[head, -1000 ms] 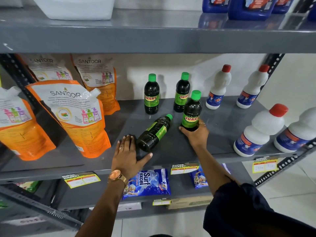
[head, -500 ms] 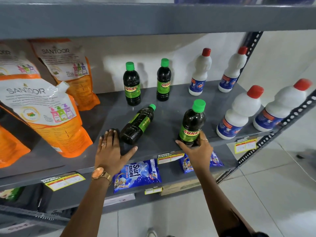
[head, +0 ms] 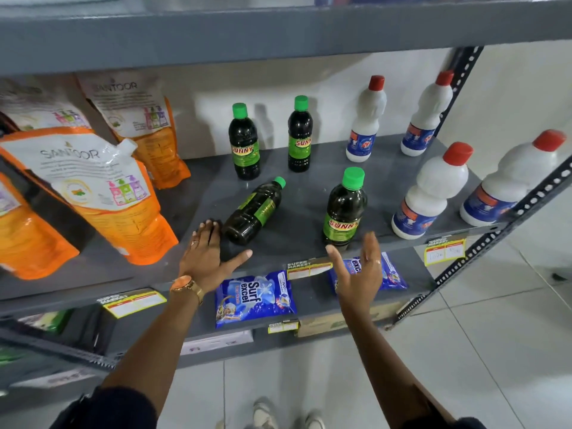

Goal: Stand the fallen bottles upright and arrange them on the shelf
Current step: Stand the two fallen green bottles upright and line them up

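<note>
One dark bottle with a green cap [head: 254, 211] lies on its side on the grey shelf [head: 303, 243], cap pointing back and right. My left hand [head: 206, 258] rests flat on the shelf beside the bottle's base, fingers spread. A second dark bottle [head: 345, 209] stands upright near the front edge. My right hand [head: 360, 267] hovers open just in front of and below it, not touching. Two more dark bottles [head: 244, 144] [head: 299, 136] stand upright at the back.
Several white bottles with red caps [head: 430, 193] stand on the right of the shelf. Orange refill pouches [head: 102, 193] lean on the left. Blue detergent packets [head: 255, 300] lie on the shelf below. A slotted metal upright [head: 507, 224] frames the right side.
My right hand has let go of the upright front bottle and drawn back toward me. My left hand stays by the fallen bottle's base.
</note>
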### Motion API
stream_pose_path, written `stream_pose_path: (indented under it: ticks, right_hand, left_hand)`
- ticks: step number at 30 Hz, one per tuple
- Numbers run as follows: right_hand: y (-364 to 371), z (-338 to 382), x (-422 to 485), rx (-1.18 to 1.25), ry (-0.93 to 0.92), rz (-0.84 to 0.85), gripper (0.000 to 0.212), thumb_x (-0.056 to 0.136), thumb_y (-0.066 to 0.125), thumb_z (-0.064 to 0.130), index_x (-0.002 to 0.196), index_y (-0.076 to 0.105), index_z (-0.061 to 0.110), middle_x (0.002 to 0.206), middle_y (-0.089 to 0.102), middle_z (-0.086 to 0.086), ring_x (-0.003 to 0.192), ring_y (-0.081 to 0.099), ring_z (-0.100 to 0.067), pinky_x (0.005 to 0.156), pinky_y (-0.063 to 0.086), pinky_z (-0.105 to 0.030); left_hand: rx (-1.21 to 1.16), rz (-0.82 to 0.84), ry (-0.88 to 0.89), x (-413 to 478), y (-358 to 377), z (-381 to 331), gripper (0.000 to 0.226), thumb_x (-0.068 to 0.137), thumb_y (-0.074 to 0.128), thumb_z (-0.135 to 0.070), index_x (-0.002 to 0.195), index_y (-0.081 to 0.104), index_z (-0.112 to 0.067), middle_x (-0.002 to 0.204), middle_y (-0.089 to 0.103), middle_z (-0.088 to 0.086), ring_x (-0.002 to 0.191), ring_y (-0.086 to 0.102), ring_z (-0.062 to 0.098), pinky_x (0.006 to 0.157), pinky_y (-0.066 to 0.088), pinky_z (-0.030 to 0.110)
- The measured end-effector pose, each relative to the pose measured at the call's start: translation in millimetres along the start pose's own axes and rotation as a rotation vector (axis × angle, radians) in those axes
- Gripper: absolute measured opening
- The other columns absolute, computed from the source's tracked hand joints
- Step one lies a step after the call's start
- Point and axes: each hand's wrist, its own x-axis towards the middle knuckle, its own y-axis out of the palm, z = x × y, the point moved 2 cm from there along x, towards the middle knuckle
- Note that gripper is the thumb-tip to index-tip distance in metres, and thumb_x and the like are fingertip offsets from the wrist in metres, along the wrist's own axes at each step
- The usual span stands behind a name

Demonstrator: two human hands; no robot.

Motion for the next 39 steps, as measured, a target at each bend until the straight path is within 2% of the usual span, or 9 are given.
stream_pose_path:
  ticks: [3, 6, 8, 11, 15, 19, 24, 32, 39]
  right_hand:
    - [9.2, 22.1, -50.9, 0.076, -0.121, 0.17, 0.03, 0.083, 0.057, 0.06, 0.086, 0.059, 0.03, 0.076, 0.063, 0.014, 0.071, 0.056, -0.004, 0.066, 0.045, -0.018]
    - [51.8, 55.6, -47.2, -0.018, -0.146, 0.413, 0.045, 0.089, 0.042, 0.063, 0.064, 0.048, 0.026, 0.057, 0.054, 0.015, 0.053, 0.047, -0.002, 0.054, 0.036, -0.019]
    - [95.2, 72.7, -15.0, -0.217, -0.014, 0.485, 0.06, 0.082, 0.039, 0.076, 0.078, 0.058, 0.019, 0.072, 0.062, 0.012, 0.07, 0.059, -0.006, 0.066, 0.042, -0.026]
    - [146.1, 88.8, 24.0, -0.512, 0.264, 0.596, 0.117, 0.057, 0.034, 0.097, 0.124, 0.056, 0.004, 0.119, 0.062, -0.014, 0.108, 0.061, -0.034, 0.094, 0.049, -0.041]
    - [177.7, 90.6, 43.4, -0.46, 0.271, 0.548, 0.079, 0.062, 0.066, 0.07, 0.111, 0.058, 0.008, 0.108, 0.063, -0.012, 0.093, 0.062, -0.028, 0.08, 0.059, -0.041]
    - [182.5, 78.7, 32.2, -0.181, 0.048, 0.275, 0.061, 0.067, 0.071, 0.06, 0.101, 0.066, 0.009, 0.093, 0.071, -0.01, 0.086, 0.069, -0.026, 0.077, 0.057, -0.039]
    - [177.9, 82.0, 30.4, 0.014, -0.198, 0.147, 0.073, 0.068, 0.086, 0.024, 0.123, 0.041, 0.008, 0.11, 0.055, 0.003, 0.099, 0.053, -0.011, 0.085, 0.041, -0.021]
    - [182.3, 58.3, 41.3, -0.025, -0.207, 0.194, 0.085, 0.072, 0.076, 0.006, 0.145, 0.032, 0.01, 0.129, 0.057, -0.009, 0.116, 0.052, -0.018, 0.097, 0.039, -0.025]
    - [180.2, 54.4, 36.7, -0.11, -0.146, 0.172, 0.085, 0.057, 0.09, 0.039, 0.127, 0.049, 0.012, 0.123, 0.053, -0.004, 0.111, 0.052, -0.017, 0.096, 0.042, -0.028]
  left_hand:
    - [-0.009, 0.122, 0.078, -1.8, -7.4, 18.6, 0.091, 0.086, 0.03, -0.071, 0.149, 0.004, -0.01, 0.158, -0.001, 0.007, 0.144, -0.004, 0.019, 0.114, -0.002, 0.031]
    - [0.083, 0.097, 0.181, 0.8, -5.1, 33.9, 0.082, 0.088, -0.004, -0.061, 0.146, 0.004, -0.004, 0.157, 0.004, 0.015, 0.145, -0.002, 0.023, 0.117, -0.001, 0.032]
    - [0.069, 0.045, 0.181, 0.4, -4.6, 34.4, 0.074, 0.089, 0.006, -0.05, 0.146, 0.008, -0.004, 0.156, 0.009, 0.016, 0.144, 0.004, 0.027, 0.115, -0.002, 0.03]
    - [0.04, 0.006, 0.231, -2.0, -6.7, 29.9, 0.072, 0.089, 0.012, -0.047, 0.145, 0.015, -0.001, 0.154, 0.014, 0.018, 0.144, 0.01, 0.03, 0.115, -0.001, 0.033]
    - [0.039, -0.029, 0.273, 1.4, -0.6, 36.8, 0.066, 0.093, 0.021, -0.041, 0.141, 0.029, 0.004, 0.148, 0.031, 0.025, 0.139, 0.025, 0.035, 0.116, 0.01, 0.042]
    - [0.064, -0.058, 0.291, 3.1, 0.8, 37.5, 0.067, 0.092, 0.016, -0.04, 0.142, 0.026, 0.003, 0.15, 0.029, 0.023, 0.141, 0.022, 0.034, 0.117, 0.012, 0.044]
    - [0.125, -0.085, 0.313, 2.8, 3.3, 39.9, 0.061, 0.094, 0.023, -0.037, 0.139, 0.034, 0.003, 0.145, 0.039, 0.023, 0.137, 0.032, 0.035, 0.115, 0.014, 0.047]
    - [0.13, -0.106, 0.331, 1.9, 4.6, 39.8, 0.061, 0.093, 0.027, -0.036, 0.139, 0.034, 0.004, 0.145, 0.038, 0.024, 0.137, 0.032, 0.034, 0.114, 0.018, 0.049]
    - [0.121, -0.119, 0.324, 1.9, 5.5, 39.6, 0.063, 0.092, 0.025, -0.038, 0.14, 0.032, 0.003, 0.147, 0.035, 0.023, 0.138, 0.029, 0.034, 0.115, 0.015, 0.046]
